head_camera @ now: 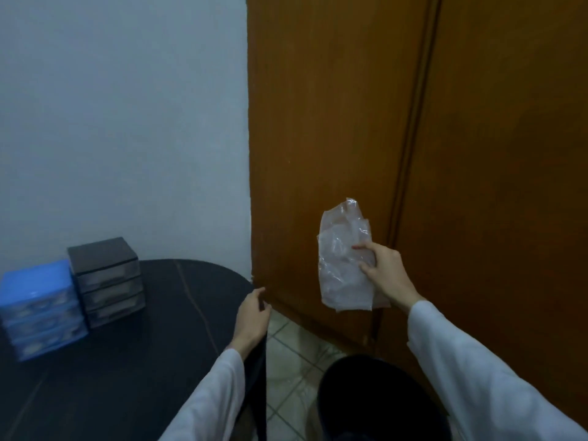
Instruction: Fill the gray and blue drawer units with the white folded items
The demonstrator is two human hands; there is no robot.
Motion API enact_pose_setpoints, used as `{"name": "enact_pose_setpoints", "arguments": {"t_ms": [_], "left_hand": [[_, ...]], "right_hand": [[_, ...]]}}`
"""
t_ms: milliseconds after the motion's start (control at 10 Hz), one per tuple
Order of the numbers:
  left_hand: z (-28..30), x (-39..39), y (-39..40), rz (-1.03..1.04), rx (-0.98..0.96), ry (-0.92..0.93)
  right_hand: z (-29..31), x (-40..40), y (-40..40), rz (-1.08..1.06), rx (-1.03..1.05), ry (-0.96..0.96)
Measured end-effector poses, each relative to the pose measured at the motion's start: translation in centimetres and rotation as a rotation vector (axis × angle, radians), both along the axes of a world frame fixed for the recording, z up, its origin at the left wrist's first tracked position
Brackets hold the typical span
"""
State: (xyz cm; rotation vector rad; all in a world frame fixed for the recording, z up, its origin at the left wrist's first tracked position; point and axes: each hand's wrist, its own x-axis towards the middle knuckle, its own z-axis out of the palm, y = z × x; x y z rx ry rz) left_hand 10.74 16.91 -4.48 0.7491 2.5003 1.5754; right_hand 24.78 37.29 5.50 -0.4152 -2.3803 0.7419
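Note:
A gray drawer unit (pixel 106 281) and a blue drawer unit (pixel 39 308) stand side by side at the far left of a dark round table (pixel 152 361), all their drawers closed. My right hand (pixel 386 275) holds a clear plastic bag (pixel 342 265) up in front of a wooden door, well right of the table. The bag's contents are too blurred to make out. My left hand (pixel 253 319) rests on the table's right edge, its fingers loosely curled and nothing in them.
A brown wooden door (pixel 413 138) fills the right side. A pale wall (pixel 127 122) stands behind the table. Tiled floor (pixel 292 361) shows between the table and door, with a dark round shape (pixel 375 399) low in view.

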Motion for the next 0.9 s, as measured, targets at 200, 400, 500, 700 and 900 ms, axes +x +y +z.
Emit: {"name": "enact_pose_setpoints", "arguments": {"t_ms": [200, 400, 500, 700, 900], "left_hand": [[-3.6, 1.4, -0.4, 0.062, -0.348, 0.201], [-4.4, 1.9, -0.1, 0.044, -0.625, 0.362], [-4.6, 1.7, -0.1, 0.039, -0.645, 0.369], [-4.5, 2.2, -0.2, 0.035, -0.662, 0.380], [-4.4, 2.4, -0.1, 0.044, -0.659, 0.397]], "right_hand": [[-6.5, 5.9, -0.2, -0.127, 0.043, -0.100], [-15.0, 10.0, -1.3, -0.218, 0.029, -0.189], [-18.7, 10.8, -1.9, -0.258, -0.021, -0.303], [-23.0, 11.0, -2.1, -0.148, -0.048, -0.867], [-23.2, 9.7, -2.0, -0.070, -0.157, -0.939]]}}
